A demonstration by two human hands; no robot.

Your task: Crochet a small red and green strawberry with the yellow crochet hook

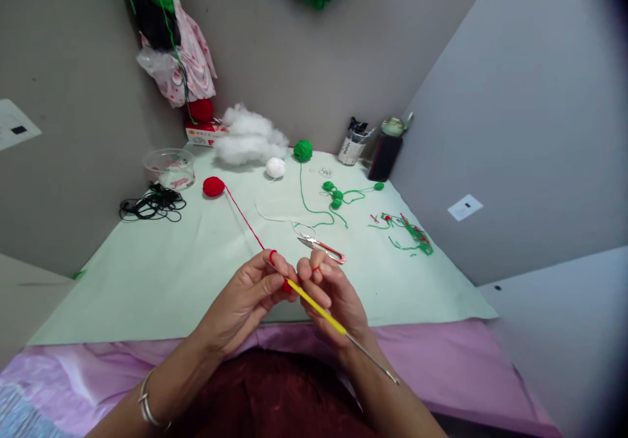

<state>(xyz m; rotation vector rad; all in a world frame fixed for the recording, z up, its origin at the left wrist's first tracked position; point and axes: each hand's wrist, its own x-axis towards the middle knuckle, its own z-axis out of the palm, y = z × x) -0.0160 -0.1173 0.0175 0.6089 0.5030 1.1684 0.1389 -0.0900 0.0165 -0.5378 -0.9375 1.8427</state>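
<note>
My left hand is closed on a small red crochet piece, with red yarn looped round its index finger. That yarn runs back to a red ball on the table. A crochet hook with a yellow handle slants between the hands, its bare metal end pointing down right over my right wrist. My right hand pinches a bit of red yarn between thumb and index finger, while the hook passes beside its other fingers. The hook's tip at the red piece is hidden.
Thread snips lie just beyond my hands on the pale table cloth. Behind are white stuffing, a white ball, a green ball and green pieces. Black cord is left, yarn scraps right.
</note>
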